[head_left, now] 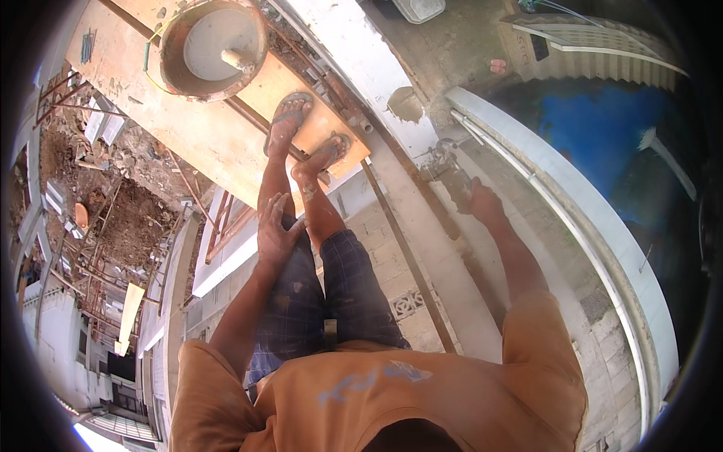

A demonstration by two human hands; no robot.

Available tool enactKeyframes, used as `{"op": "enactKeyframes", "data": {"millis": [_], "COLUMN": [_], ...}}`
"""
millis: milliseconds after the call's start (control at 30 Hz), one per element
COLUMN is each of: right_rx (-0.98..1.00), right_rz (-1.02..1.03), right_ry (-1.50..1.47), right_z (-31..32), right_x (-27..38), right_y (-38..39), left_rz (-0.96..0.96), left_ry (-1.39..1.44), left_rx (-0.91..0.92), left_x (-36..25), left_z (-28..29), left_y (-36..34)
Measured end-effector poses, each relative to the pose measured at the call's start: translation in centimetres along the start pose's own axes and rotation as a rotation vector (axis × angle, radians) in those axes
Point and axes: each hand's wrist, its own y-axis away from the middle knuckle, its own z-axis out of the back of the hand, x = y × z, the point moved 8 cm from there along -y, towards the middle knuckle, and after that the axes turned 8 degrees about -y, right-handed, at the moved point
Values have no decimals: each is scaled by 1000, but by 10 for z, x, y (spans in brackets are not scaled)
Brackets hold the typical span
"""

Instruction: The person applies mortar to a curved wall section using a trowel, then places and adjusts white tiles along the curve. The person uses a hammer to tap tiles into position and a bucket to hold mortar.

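My right hand [486, 203] is closed on the handle of a trowel [456, 188], whose blade lies against or just over a wall ledge at the right. Wet grey mortar [443, 158] shows beside the blade's far end. My left hand [279, 232] rests on my left leg near the knee, its fingers spread and holding nothing. Beyond my sandalled feet stands a round, mortar-stained bucket [173, 47] with pale grey contents. A light-coloured handle or stick [235, 59] pokes out of it.
My feet are on a wooden board platform [135, 68]. Rubble and bare soil [139, 215] lie far below at the left. A white wall top [369, 53] runs beside the board. A curved white ledge [595, 203] borders the right side, with a blue surface [595, 143] past it.
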Motion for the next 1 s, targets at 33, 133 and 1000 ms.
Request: {"op": "enactKeyframes", "data": {"millis": [33,133,1000], "right_rx": [-48,-162,-643], "right_rz": [-1,-46,-869], "right_ry": [-62,-313,-1484], "right_z": [15,66,-162], "right_x": [10,26,158], "right_y": [-12,-28,112], "left_rz": [-11,17,-718], "left_ry": [2,19,-632], "left_rx": [-8,-52,432], "left_x": [-1,-12,-179], "left_z": [4,15,26], "left_y": [-3,-5,-147]}}
